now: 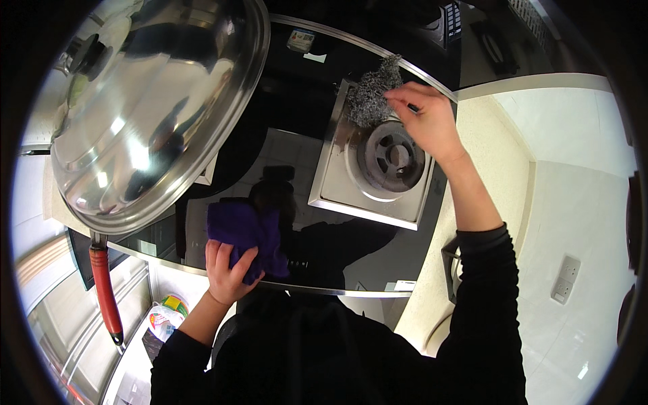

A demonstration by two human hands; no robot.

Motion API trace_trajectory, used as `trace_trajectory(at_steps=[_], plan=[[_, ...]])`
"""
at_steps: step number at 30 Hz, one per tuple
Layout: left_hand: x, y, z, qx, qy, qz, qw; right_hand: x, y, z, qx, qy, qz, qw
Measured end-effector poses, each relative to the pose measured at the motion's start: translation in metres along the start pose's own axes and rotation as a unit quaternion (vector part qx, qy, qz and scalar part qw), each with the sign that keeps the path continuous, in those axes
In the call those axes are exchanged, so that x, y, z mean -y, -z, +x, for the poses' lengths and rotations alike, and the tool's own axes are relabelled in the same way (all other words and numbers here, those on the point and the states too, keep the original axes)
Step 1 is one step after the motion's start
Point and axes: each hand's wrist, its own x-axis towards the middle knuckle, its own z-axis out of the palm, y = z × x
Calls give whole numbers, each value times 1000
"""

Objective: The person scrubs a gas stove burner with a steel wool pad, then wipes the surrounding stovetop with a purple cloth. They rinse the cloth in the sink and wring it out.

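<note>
My right hand [428, 116] pinches the edge of a tangled grey steel wool scourer [373, 93]. The scourer lies over the far left corner of a square stainless steel burner tray [344, 190]. Just below that hand, a round dark burner head [382, 157] with slots sits in the tray. On the black glass cooktop [324, 243], my left hand [230, 273] holds a purple cloth [248, 228] near the front edge. Part of the cloth is bunched under the fingers.
A large domed steel lid [167, 116] covers a pan at the left, whose red handle [105, 293] juts past the counter's front edge. Pale countertop [473, 152] and a wall with a socket [565, 278] lie to the right. A label [300, 40] sits at the back.
</note>
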Motion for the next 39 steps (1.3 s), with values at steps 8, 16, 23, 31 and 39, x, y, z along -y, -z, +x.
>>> trace_trajectory(at_steps=[8,16,23,31,39], plan=[[-48,57,41,68,54,34,996,28,10,-55,-147,-188,71,969],[-79,-39,218,14,-183,-34,982,21,-12,-141,-290,-270,83,914],[-28,-128,287,129,-186,-18,974,31,-30,-214,-261,-354,76,895],[-24,-97,295,123,-153,81,977,53,-62,-241,-222,-300,10,928],[-15,-83,293,228,-25,42,973,72,-76,-247,-178,-261,-69,946]])
